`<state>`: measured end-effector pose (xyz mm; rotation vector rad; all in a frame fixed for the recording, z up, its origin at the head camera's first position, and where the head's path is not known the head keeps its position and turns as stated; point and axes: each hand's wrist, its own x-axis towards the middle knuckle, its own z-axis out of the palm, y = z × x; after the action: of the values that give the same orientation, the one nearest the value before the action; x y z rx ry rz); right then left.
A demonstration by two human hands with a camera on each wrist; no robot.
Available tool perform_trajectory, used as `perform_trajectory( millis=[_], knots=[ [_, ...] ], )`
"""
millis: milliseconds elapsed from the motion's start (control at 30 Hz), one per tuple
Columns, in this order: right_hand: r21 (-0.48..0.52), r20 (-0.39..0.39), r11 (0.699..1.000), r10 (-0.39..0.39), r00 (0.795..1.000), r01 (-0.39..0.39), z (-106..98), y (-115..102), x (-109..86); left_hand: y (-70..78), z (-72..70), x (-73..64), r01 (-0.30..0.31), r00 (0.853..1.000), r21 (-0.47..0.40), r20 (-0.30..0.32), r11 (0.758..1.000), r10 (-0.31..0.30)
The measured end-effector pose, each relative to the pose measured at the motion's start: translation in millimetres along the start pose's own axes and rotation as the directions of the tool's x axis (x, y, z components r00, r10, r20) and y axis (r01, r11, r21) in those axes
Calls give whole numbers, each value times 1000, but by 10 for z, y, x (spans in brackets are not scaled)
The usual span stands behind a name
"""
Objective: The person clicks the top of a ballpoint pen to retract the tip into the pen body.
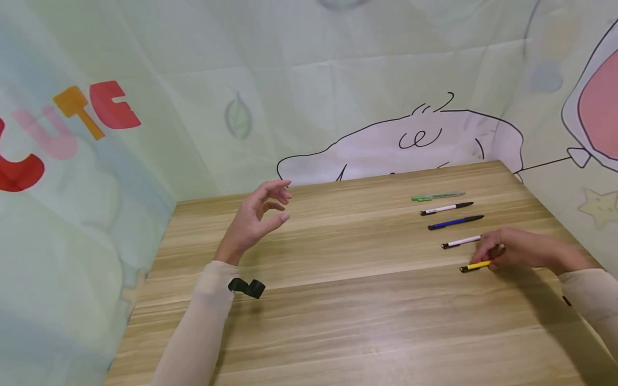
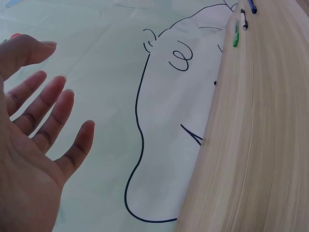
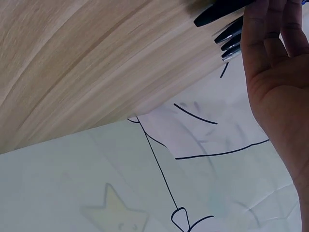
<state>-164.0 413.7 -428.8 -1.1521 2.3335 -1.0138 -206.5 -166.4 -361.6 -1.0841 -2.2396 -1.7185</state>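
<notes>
My right hand [image 1: 514,249] pinches a yellow pen [image 1: 478,265] at the near end of a row on the right side of the table. Its black tip [image 3: 219,13] pokes out past the fingers in the right wrist view. Just beyond lies a white pen [image 1: 461,242], partly covered by that hand. Farther back are a blue pen [image 1: 454,222], another white pen [image 1: 444,209] and a clear green pen [image 1: 436,197], all roughly parallel. Over the left part of the table my left hand [image 1: 256,214] is raised, fingers loosely bent and spread, holding nothing.
The wood-grain table [image 1: 338,311] meets a printed cloth backdrop [image 1: 203,107] at its back and both sides. A black strap with a small block [image 1: 247,288] sits on the left sleeve's wrist.
</notes>
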Motion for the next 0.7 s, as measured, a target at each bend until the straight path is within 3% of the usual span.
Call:
perform_trajectory(
  millis=[400,500,700],
  knots=[
    [-44,-17,997,58,998,-59,-10,-29,50,-12,14,10,-3,1000,-3,12,1000,3],
    [-71,-30,991,114,993,-116,-38,-90,54,-26,23,18,-2,1000,-7,17,1000,2],
    [-64,-178,956,270,946,-285,-47,-273,160,-31,52,26,7,1000,-1,24,1000,-7]
  ],
)
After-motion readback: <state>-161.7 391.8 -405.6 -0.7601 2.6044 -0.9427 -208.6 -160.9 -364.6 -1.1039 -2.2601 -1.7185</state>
